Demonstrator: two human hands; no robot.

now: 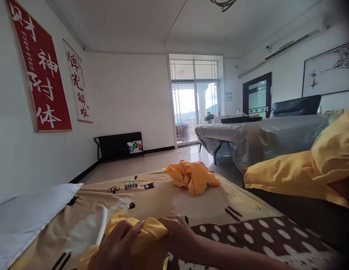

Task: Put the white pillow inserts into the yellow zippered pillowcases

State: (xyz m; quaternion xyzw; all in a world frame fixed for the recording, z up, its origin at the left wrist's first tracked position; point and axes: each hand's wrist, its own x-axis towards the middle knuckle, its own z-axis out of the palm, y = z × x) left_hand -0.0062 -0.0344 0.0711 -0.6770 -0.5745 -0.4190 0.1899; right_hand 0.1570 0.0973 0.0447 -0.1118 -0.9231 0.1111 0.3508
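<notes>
White pillow (30,222) near yellow cloth (152,229)

The hands (116,240) partly hide the yellow cloth (152,227), and the picture's edges cut off the pillow (33,221) and ceiling lamp (226,7).

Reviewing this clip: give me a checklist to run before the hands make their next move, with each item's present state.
1. Left hand on the yellow cloth: ok, fingers curled over it.
2. Right hand on the same cloth: ok, gripping its right side.
3. Cloth spread flat: not ok, bunched between the hands.
4. Orange bundle apart from both hands: ok, it lies beyond them on the patterned sheet.
5. White pillow apart from the hands: ok, off to the left.
6. Anything inside the cloth: cannot tell, folds and hands hide it.
</notes>
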